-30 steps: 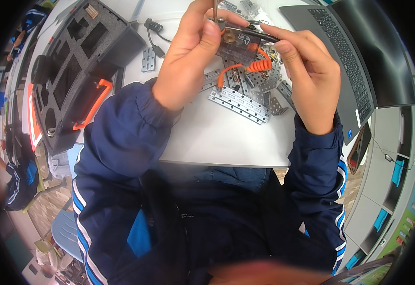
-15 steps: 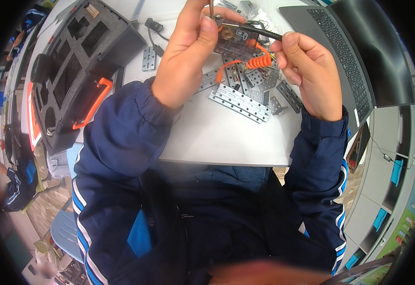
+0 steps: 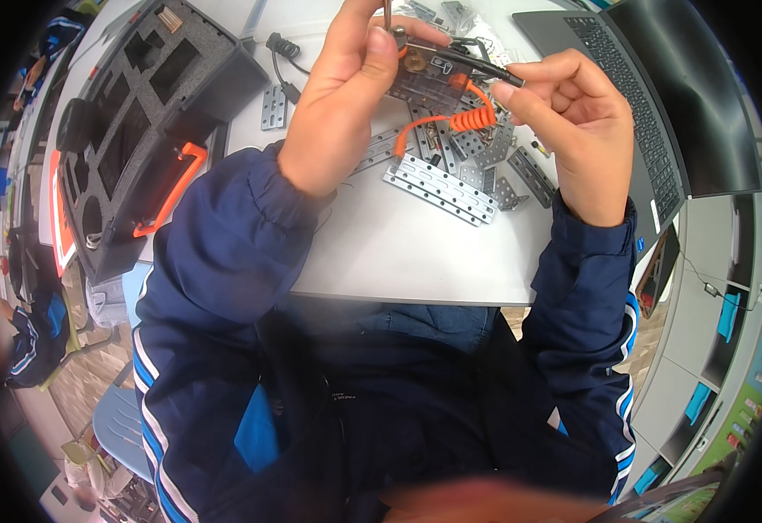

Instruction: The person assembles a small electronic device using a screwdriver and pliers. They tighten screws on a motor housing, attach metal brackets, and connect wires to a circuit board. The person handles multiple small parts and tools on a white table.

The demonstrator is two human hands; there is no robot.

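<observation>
My left hand [image 3: 333, 122] is closed around a dark see-through module [image 3: 433, 87] with brass-coloured parts inside, its thumb pressed near the top corner. A thin metal rod [image 3: 388, 16] stands upright by those fingers; what it belongs to is out of the picture. In my right hand [image 3: 585, 131], thumb and fingertips pinch the end of a slim black-handled screwdriver [image 3: 485, 68]. Its silver shaft reaches across the module to the corner by my left thumb, where the fingers partly hide its tip. An orange coiled cable [image 3: 472, 119] hangs below the module.
Perforated metal beams [image 3: 440, 190] and smaller brackets lie on the white table [image 3: 381, 261] below the module. To the right is an open laptop [image 3: 629, 96]. An open black case [image 3: 150, 105] with cut-out foam stands at left. A black coiled cord [image 3: 285, 50] lies beyond my left wrist.
My right hand has shifted a little right, and its fingers have changed their hold on the screwdriver's handle end. The handle tilts slightly lower. My left hand and the module stay nearly still.
</observation>
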